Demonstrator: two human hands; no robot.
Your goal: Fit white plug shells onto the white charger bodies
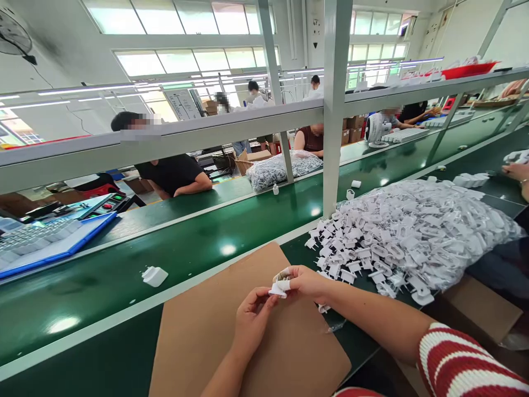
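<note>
Both my hands meet over a brown cardboard sheet (215, 331) on the green bench. My right hand (303, 282), with white tape on a fingertip, pinches a small white plastic plug part (278, 288). My left hand (252, 315) is curled, its fingertips touching the same part from the left. A big heap of identical white plug parts (413, 231) lies on clear plastic just right of my hands. My right sleeve is red and white striped.
One white part (154, 275) lies alone on the green conveyor belt (124, 270). A grey upright post (334, 110) and shelf rail cross the view. A blue tray (49, 242) sits far left. Other people work across the line; another person's hand (516, 171) shows at the right edge.
</note>
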